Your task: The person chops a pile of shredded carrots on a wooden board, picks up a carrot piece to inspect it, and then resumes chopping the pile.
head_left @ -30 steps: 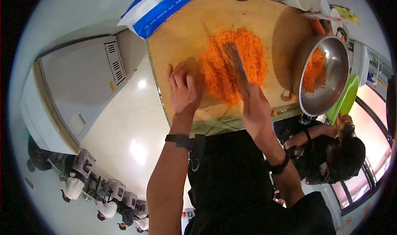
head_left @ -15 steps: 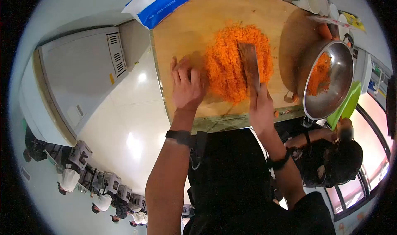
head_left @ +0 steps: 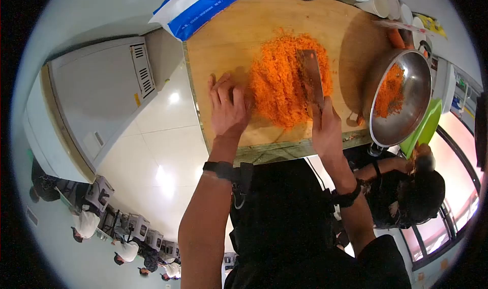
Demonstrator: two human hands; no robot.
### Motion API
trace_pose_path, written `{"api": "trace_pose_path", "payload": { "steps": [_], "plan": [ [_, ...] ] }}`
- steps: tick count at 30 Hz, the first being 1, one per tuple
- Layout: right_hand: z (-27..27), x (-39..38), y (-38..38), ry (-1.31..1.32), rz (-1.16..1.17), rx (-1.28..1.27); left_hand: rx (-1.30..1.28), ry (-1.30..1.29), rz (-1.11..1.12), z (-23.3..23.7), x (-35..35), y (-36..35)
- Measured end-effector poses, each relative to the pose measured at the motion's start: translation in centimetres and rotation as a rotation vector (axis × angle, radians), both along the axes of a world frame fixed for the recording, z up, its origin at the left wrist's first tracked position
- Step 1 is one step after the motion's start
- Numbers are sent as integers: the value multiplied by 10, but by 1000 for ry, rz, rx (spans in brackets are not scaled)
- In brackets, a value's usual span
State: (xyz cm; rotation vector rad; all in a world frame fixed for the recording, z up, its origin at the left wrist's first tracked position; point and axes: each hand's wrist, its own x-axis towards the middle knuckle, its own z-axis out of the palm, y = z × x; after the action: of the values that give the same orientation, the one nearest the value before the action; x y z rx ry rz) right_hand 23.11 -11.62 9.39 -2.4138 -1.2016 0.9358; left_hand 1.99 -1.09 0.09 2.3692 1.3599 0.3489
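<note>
A heap of finely chopped carrot (head_left: 284, 83) covers the middle of a large wooden cutting board (head_left: 229, 39). My right hand (head_left: 325, 128) grips the handle of a cleaver (head_left: 311, 76), whose broad blade lies over the right side of the heap. My left hand (head_left: 227, 108) rests flat on the board, fingers together, touching the heap's left edge. Both wrists wear black bands.
A steel bowl (head_left: 409, 121) holding more chopped carrot sits at the board's right end, a green tray (head_left: 426, 123) beyond it. A blue and white bag (head_left: 203, 4) lies at the far left corner. White cups (head_left: 376, 1) stand at the back. Another person (head_left: 406, 187) crouches at lower right.
The cleaver has turned from slanted to nearly upright in view and shifted to the right side of the heap. My left hand has stayed at the heap's left edge.
</note>
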Motion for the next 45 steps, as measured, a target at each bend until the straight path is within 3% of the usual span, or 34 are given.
{"api": "trace_pose_path", "payload": {
  "steps": [2, 5, 7, 9, 15, 16, 20, 22, 25, 31, 37, 42, 45],
  "plan": [
    [22, 0, 5, 22, 6, -79, -3, -25, -9, -4, 2, 3],
    [10, 1, -2, 4, -20, -160, -10, -16, -1, 0, -2, -2],
    [-11, -4, 3, -22, -96, -108, 3, -15, -21, 3, 2, 0],
    [-5, -3, 19, 42, -33, 65, 31, -30, 26, 2, 5, 1],
    [25, 11, 2, 12, 8, 26, 0, -23, 36, 11, 6, 2],
    [13, 10, -2, -31, -16, -84, -1, -21, 32, 11, 5, 2],
    [-17, 5, 16, 0, -91, -51, 45, 42, -7, 11, 8, 5],
    [-14, 5, 19, 13, -57, 150, 33, 49, -17, 14, 6, 0],
    [16, 8, 5, -19, -22, 31, 61, 58, -13, 11, 10, 9],
    [-17, -9, 1, 54, -159, 77, 32, 58, 11, 13, 9, 7],
    [17, -4, -3, 128, -130, 26, 80, 40, 43, 4, 10, 5],
    [-14, -19, 3, 57, -131, 7, 50, 54, 28, 9, 9, 3],
    [-1, -16, 14, 98, -161, -4, 24, 76, -8, 6, 6, 1]
  ]
}}
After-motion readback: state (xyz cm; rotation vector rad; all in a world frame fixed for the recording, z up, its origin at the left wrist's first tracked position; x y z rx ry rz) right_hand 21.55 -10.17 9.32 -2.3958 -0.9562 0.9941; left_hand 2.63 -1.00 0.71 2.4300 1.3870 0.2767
